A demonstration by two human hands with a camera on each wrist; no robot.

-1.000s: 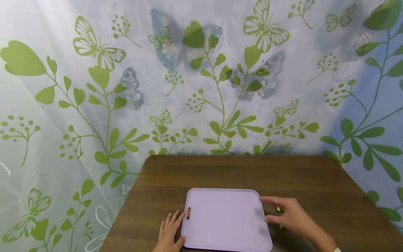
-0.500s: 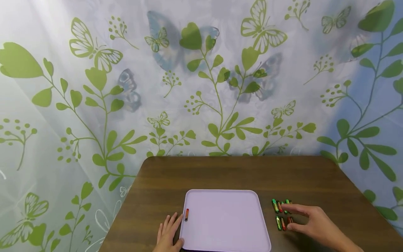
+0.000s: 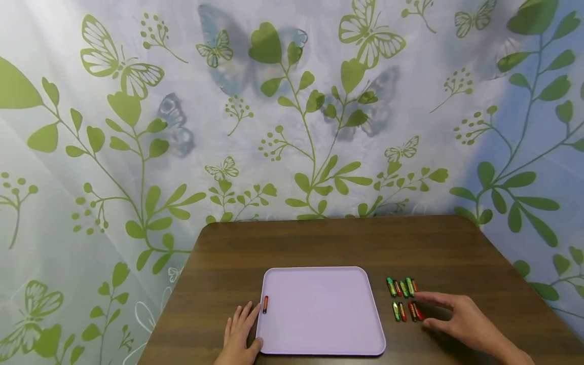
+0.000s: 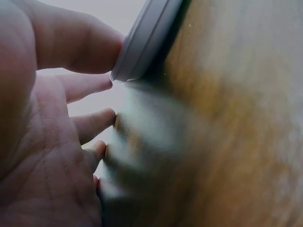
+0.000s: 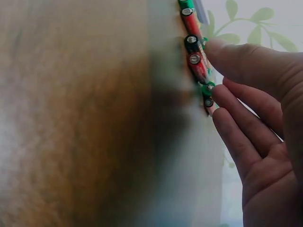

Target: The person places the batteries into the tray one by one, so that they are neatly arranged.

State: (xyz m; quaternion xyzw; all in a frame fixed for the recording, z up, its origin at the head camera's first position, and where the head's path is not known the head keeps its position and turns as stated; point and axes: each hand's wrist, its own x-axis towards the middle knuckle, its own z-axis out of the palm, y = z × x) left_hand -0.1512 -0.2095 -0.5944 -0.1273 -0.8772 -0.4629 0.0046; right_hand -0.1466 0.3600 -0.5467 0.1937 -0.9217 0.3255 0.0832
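Note:
A lilac tray (image 3: 321,315) lies flat on the table, and a single red-and-black battery (image 3: 265,304) rests along its left side. My left hand (image 3: 239,336) is spread on the wood, thumb touching the tray's rim (image 4: 142,45), fingers stretched out beside it. Right of the tray are two rows of batteries, green ones (image 3: 395,311) and red ones (image 3: 402,312) side by side. My right hand (image 3: 470,324) is at the right end of these rows, thumb and fingers apart. In the right wrist view its fingertips are close to the red batteries (image 5: 196,66).
The brown wooden table (image 3: 328,243) reaches back to a pale curtain (image 3: 255,132) printed with green leaves and butterflies. The table's left edge runs just beyond my left hand.
My right hand has moved right, from the tray's right rim to the batteries, which now show. The left hand stays at the tray's left rim. The head view has shifted slightly.

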